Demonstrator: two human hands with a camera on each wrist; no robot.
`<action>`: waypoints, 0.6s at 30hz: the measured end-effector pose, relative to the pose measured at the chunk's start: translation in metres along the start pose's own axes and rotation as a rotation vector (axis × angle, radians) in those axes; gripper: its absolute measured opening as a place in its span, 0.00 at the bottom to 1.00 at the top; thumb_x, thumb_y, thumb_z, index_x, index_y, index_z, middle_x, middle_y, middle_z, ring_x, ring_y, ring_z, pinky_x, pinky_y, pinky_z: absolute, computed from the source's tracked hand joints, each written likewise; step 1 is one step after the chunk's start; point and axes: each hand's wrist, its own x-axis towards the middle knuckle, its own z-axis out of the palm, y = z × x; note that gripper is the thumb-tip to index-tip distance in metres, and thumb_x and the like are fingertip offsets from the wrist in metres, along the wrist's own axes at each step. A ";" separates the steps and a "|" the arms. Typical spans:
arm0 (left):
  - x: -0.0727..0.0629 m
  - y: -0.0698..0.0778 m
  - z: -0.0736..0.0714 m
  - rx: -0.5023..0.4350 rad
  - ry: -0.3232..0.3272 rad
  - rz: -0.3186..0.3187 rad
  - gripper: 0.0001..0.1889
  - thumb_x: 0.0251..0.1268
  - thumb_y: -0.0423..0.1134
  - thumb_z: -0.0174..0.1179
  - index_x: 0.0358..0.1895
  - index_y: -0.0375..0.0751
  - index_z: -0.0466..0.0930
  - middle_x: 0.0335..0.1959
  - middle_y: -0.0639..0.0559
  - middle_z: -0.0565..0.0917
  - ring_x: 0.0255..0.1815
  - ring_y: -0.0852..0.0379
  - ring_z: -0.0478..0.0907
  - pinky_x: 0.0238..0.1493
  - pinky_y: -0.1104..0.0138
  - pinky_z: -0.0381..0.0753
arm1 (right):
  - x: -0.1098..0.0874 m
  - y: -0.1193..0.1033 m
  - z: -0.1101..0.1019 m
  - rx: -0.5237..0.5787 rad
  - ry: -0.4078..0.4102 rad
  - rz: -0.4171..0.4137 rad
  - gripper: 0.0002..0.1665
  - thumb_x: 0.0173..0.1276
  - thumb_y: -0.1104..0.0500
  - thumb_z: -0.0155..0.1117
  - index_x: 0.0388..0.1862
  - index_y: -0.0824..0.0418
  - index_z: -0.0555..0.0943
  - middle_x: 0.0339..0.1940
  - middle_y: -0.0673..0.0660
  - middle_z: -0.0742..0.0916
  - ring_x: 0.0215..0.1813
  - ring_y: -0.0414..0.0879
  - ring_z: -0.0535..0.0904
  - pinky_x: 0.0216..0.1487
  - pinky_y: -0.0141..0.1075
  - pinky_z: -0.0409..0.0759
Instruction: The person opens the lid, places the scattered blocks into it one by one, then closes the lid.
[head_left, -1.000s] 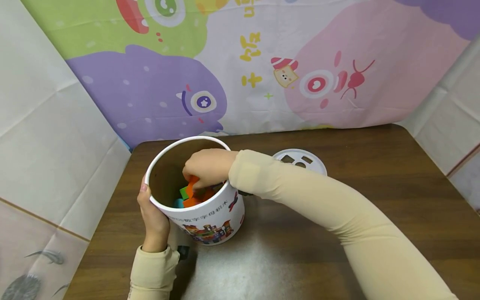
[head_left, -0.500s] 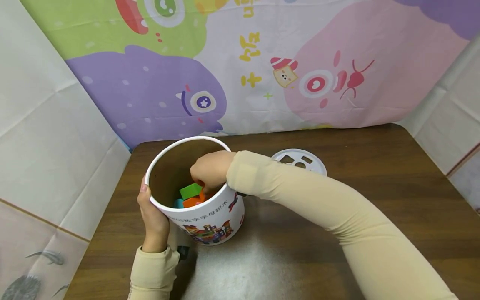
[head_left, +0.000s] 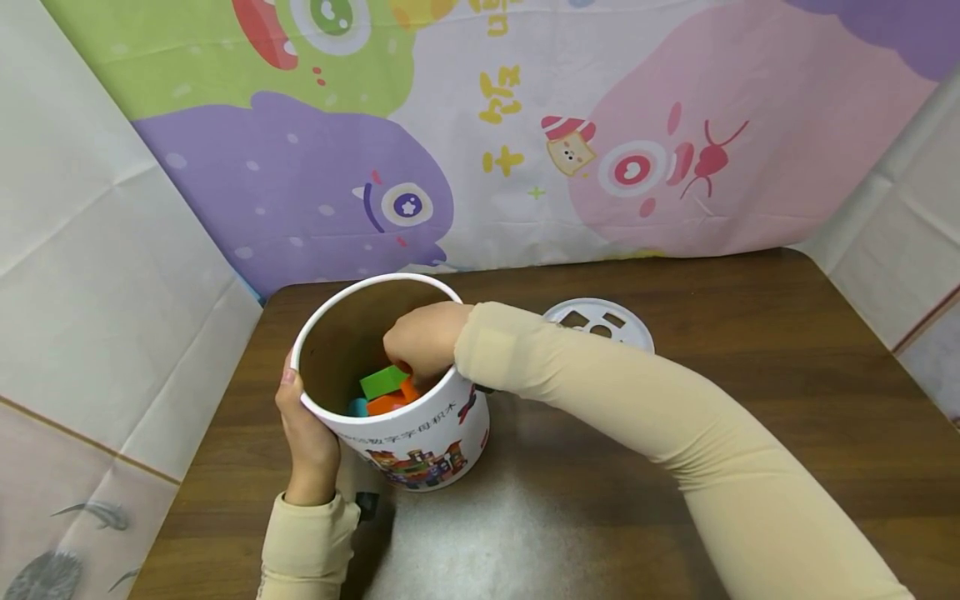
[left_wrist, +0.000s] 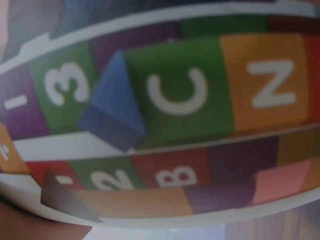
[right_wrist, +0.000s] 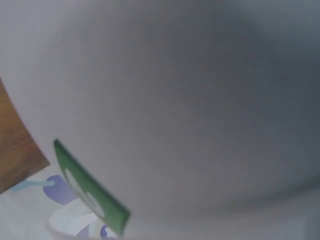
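A white bucket [head_left: 450, 442] with printed letter-block pictures stands tilted on the table. My left hand [head_left: 309, 442] grips its left side, thumb up at the rim; its other fingers are hidden behind the wall. My right hand [head_left: 423, 337] reaches over the right rim into the bucket, fingers curled downward and mostly hidden. Right at its fingers are a green block [head_left: 382, 382] and an orange block [head_left: 385, 404], with a teal piece [head_left: 357, 407] beside them. I cannot tell whether the right hand holds a block. The left wrist view shows the bucket's printed wall [left_wrist: 180, 95] close up.
Behind the right forearm a white lid [head_left: 633, 329] with shaped holes lies on the brown wooden table [head_left: 750, 350]. A cartoon-printed cloth [head_left: 510, 217] hangs along the back edge, and pale tiled walls [head_left: 97, 250] stand at either side.
My right hand has moved slightly right and deeper into the bucket. The orange block at its fingers has gone lower, and the green block now shows more fully. The left hand has not moved.
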 end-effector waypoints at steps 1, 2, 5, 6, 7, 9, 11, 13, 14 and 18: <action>0.000 0.000 0.001 0.000 -0.003 0.000 0.29 0.67 0.51 0.33 0.64 0.37 0.62 0.60 0.34 0.65 0.61 0.38 0.60 0.61 0.50 0.59 | 0.000 0.001 0.000 0.017 0.015 -0.012 0.12 0.58 0.52 0.63 0.39 0.54 0.82 0.33 0.48 0.83 0.35 0.41 0.76 0.39 0.33 0.76; -0.001 0.001 0.001 -0.001 -0.010 0.000 0.29 0.67 0.51 0.32 0.64 0.37 0.61 0.59 0.34 0.65 0.61 0.39 0.60 0.61 0.50 0.58 | 0.000 0.001 -0.001 0.034 0.038 -0.031 0.12 0.58 0.52 0.63 0.40 0.54 0.82 0.33 0.47 0.83 0.35 0.41 0.76 0.40 0.33 0.76; -0.001 0.003 0.002 -0.005 -0.013 -0.002 0.29 0.67 0.51 0.32 0.64 0.37 0.61 0.59 0.35 0.65 0.60 0.40 0.61 0.61 0.51 0.59 | -0.002 0.003 -0.004 0.093 0.133 -0.100 0.11 0.61 0.53 0.60 0.41 0.54 0.82 0.34 0.46 0.83 0.35 0.38 0.76 0.41 0.30 0.75; -0.001 0.004 0.003 -0.009 -0.010 -0.005 0.28 0.67 0.51 0.32 0.64 0.37 0.61 0.59 0.36 0.65 0.60 0.41 0.61 0.61 0.52 0.59 | -0.004 0.003 -0.006 0.108 0.169 -0.126 0.10 0.62 0.54 0.59 0.41 0.53 0.82 0.34 0.45 0.83 0.36 0.37 0.75 0.42 0.29 0.74; -0.001 0.005 0.002 -0.001 -0.006 -0.004 0.28 0.67 0.50 0.32 0.64 0.37 0.62 0.59 0.36 0.66 0.60 0.42 0.61 0.61 0.52 0.60 | -0.006 0.004 -0.008 0.120 0.205 -0.154 0.10 0.62 0.54 0.58 0.40 0.53 0.82 0.34 0.45 0.83 0.36 0.37 0.75 0.42 0.28 0.74; -0.001 0.005 0.002 0.004 0.005 -0.006 0.28 0.67 0.51 0.32 0.64 0.37 0.62 0.59 0.36 0.66 0.60 0.42 0.62 0.61 0.53 0.61 | -0.013 0.006 -0.012 0.132 0.274 -0.192 0.10 0.63 0.54 0.57 0.41 0.53 0.82 0.34 0.44 0.82 0.36 0.36 0.75 0.43 0.27 0.72; -0.001 0.004 0.001 -0.005 0.006 -0.006 0.28 0.67 0.51 0.33 0.64 0.37 0.62 0.59 0.36 0.66 0.60 0.41 0.62 0.60 0.53 0.61 | -0.024 0.010 -0.015 0.132 0.356 -0.221 0.10 0.64 0.54 0.56 0.41 0.53 0.82 0.35 0.44 0.82 0.37 0.36 0.75 0.45 0.27 0.72; 0.000 0.001 -0.001 -0.017 -0.003 0.002 0.29 0.67 0.51 0.33 0.64 0.36 0.62 0.59 0.34 0.65 0.60 0.40 0.61 0.61 0.52 0.61 | -0.037 0.017 -0.016 0.137 0.447 -0.250 0.10 0.64 0.54 0.56 0.40 0.54 0.82 0.35 0.45 0.82 0.38 0.36 0.75 0.45 0.26 0.71; 0.001 -0.001 -0.002 -0.030 -0.010 0.006 0.29 0.67 0.52 0.33 0.64 0.36 0.61 0.59 0.34 0.65 0.60 0.39 0.60 0.60 0.52 0.61 | -0.045 0.021 -0.016 0.144 0.499 -0.259 0.10 0.64 0.54 0.56 0.40 0.54 0.82 0.34 0.45 0.82 0.38 0.36 0.75 0.45 0.26 0.72; 0.006 -0.015 -0.012 -0.029 -0.041 0.013 0.29 0.67 0.52 0.33 0.65 0.39 0.61 0.60 0.34 0.65 0.61 0.40 0.61 0.61 0.50 0.61 | -0.079 0.047 -0.010 0.196 0.690 -0.263 0.08 0.62 0.56 0.59 0.38 0.55 0.82 0.33 0.46 0.83 0.37 0.36 0.76 0.44 0.28 0.73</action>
